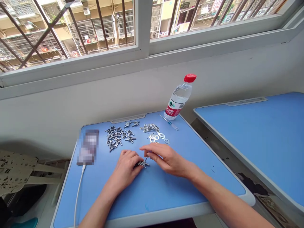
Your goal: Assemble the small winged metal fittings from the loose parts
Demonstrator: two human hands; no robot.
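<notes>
Metal part: we see a small silver-grey piece [144,164] with thin arms sticking out in several directions; our fingers hide some of it, so we cannot make out its full shape.
Its place: it sits low over the near middle of the blue desk [171,199], between our two hands; we cannot tell whether it touches the surface.
Left hand: our left hand [127,164] lies low, back upward, gripping the metal part between thumb and fingers.
Right hand: our right hand [167,158] comes in from the right, wrist bent, index finger stretched leftward above the part, thumb beneath; we cannot tell whether its fingertips pinch anything.
Forearms: we see both bare, slanting in from the lower corners.
Like parts: beyond our left hand we have a cluster of dark-centred metal pieces [116,135], with two more [128,124] near the far edge.
Small pieces: farther right lie a pile of shiny slim pieces [149,128] and some flat plates [154,136], whose near side our right hand partly covers.
Far corner: we find a red-capped water bottle [178,103] and, just beside it, a slim tool [169,122] with a clear handle.
Left side: a blurred phone [87,147] trails a white cable [79,190] toward us, clear of our left hand.
</notes>
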